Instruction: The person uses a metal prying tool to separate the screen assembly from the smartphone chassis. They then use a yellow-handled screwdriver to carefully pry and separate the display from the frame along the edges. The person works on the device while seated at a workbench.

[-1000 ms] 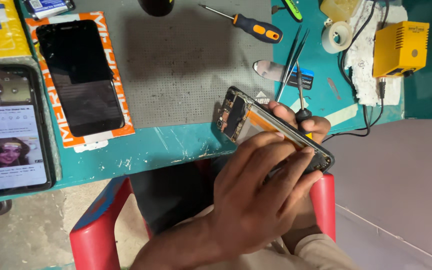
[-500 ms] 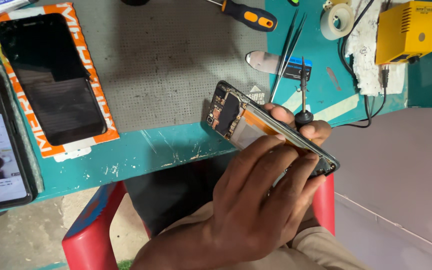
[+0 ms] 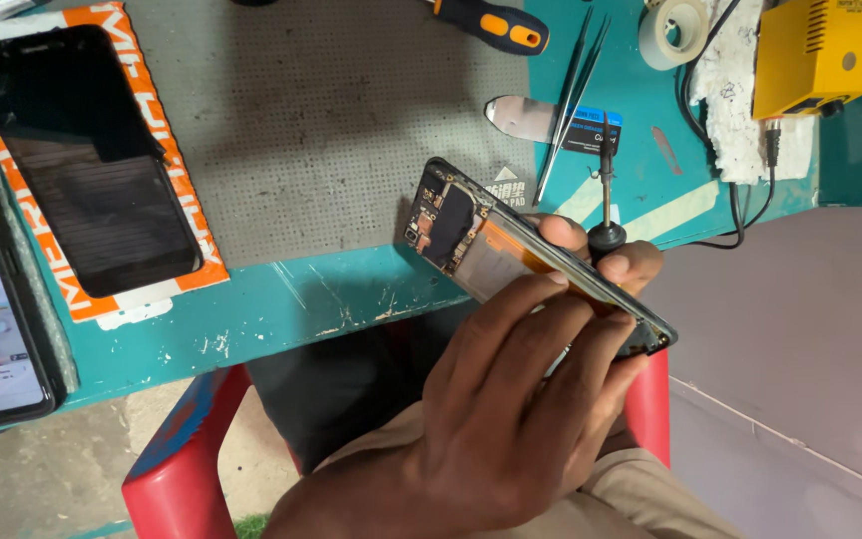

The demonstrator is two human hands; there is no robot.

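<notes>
Currently: opened smartphone (image 3: 511, 262) held over bench (image 3: 281, 309) edge, long axis slanting upper-left to lower-right. Left hand (image 3: 511, 419) clasping its near long edge, fingers on top; right hand (image 3: 611, 258) gripping from behind, mostly hidden.

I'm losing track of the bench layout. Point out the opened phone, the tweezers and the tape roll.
Opened phone (image 3: 451, 225): head view, on its dark upper circuit board.
Tweezers (image 3: 563, 118): head view, middle of the thin metal arms.
Tape roll (image 3: 652, 40): head view, on its whitish outer ring.
</notes>
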